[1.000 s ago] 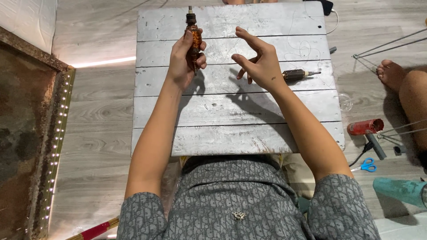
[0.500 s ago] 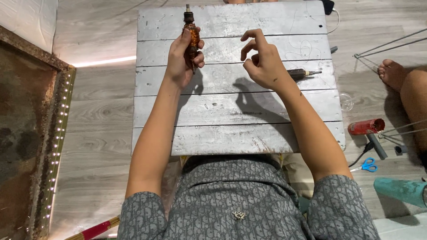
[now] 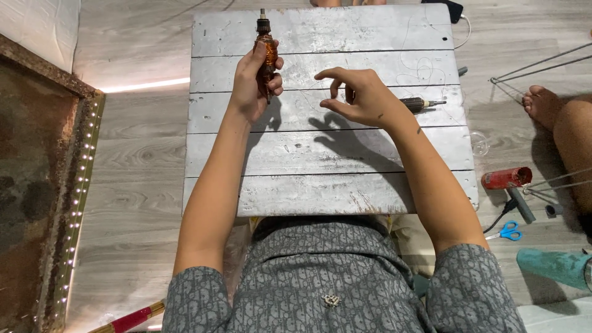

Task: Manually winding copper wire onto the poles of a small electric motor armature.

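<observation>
My left hand point(image 3: 254, 83) grips a small motor armature point(image 3: 266, 46) with copper-brown windings and a metal shaft, holding it upright over the far part of a grey wooden plank table point(image 3: 327, 176). My right hand point(image 3: 359, 95) hovers over the table's middle with thumb and forefinger pinched close together; whether a thin wire is between them I cannot tell. A dark-handled tool point(image 3: 422, 103) lies on the table just right of that hand.
Another person's foot point(image 3: 546, 105) rests on the floor at right. A red cylinder point(image 3: 507, 177), blue-handled scissors point(image 3: 509, 231) and wire rods point(image 3: 536, 61) lie there too. A framed panel with small lights point(image 3: 80, 185) runs along the left.
My right hand has drawn leftward and curled its fingers from spread to pinched. My left hand has held the armature nearly still.
</observation>
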